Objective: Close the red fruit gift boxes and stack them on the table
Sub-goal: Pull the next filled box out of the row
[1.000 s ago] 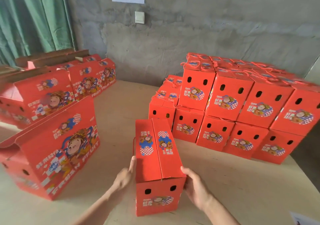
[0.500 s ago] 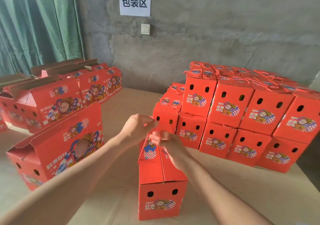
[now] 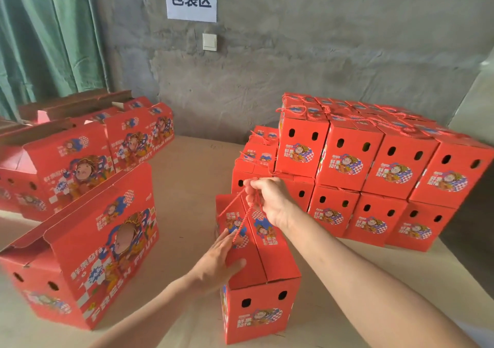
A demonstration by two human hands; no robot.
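A closed red fruit gift box [image 3: 267, 302] stands end-on in front of me on the table [image 3: 192, 187]. My left hand [image 3: 217, 259] lies flat on the left half of its lid, fingers straight. Above the far end of the lid my right hand [image 3: 270, 199] pinches the box's red rope handle [image 3: 238, 215] and holds it taut and raised. On the right stands a two-level stack of closed red boxes [image 3: 374, 176]. To the left sit several open red boxes [image 3: 88, 243] with their flaps up.
A grey concrete wall [image 3: 320, 53] with a white sign and a light switch runs behind the table. A green curtain [image 3: 45, 34] hangs at the left. The table's right edge falls away beyond the stack.
My left hand came down from the rope and now presses the lid. My right hand has lifted the rope handle higher, pulling it taut. A second ago both hands held the box's sides.
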